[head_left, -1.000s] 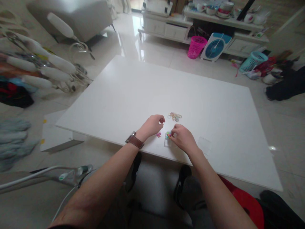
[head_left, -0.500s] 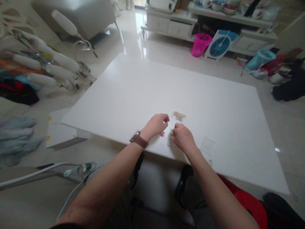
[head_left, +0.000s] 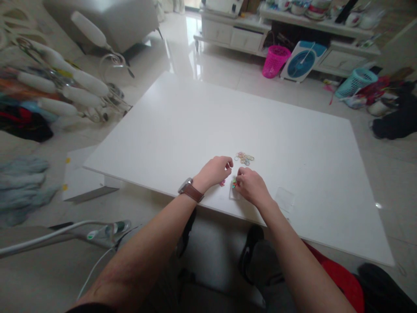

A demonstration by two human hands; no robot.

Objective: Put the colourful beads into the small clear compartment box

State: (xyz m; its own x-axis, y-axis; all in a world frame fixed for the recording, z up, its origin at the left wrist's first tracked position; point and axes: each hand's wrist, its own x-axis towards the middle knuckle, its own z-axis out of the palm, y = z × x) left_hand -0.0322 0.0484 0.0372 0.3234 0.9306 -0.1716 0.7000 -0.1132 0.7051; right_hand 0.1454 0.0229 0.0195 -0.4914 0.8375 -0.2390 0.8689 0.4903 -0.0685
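My left hand point(head_left: 218, 169), with a brown-strapped watch point(head_left: 191, 190) on its wrist, is held over the white table with fingers curled; whether it grips anything is too small to tell. Beside it lie small pink pieces point(head_left: 223, 183). My right hand point(head_left: 250, 183) is closed at the fingertips above a small clear box point(head_left: 233, 194), and what it pinches cannot be made out. Green and red bits point(head_left: 234, 183) show in the box by its fingers. Just beyond both hands is a loose pile of thin coloured rings point(head_left: 245, 158).
On the white table point(head_left: 195, 117), a clear flat lid point(head_left: 285, 198) lies right of my right hand. A pink basket point(head_left: 276, 61), a blue fan point(head_left: 301, 62) and a teal basket point(head_left: 356, 82) stand on the floor beyond. White-padded metal chairs are at left.
My right forearm has shifted slightly and now covers more of the small round thing near the clear lid. Both hands otherwise keep nearly the same place and pose.
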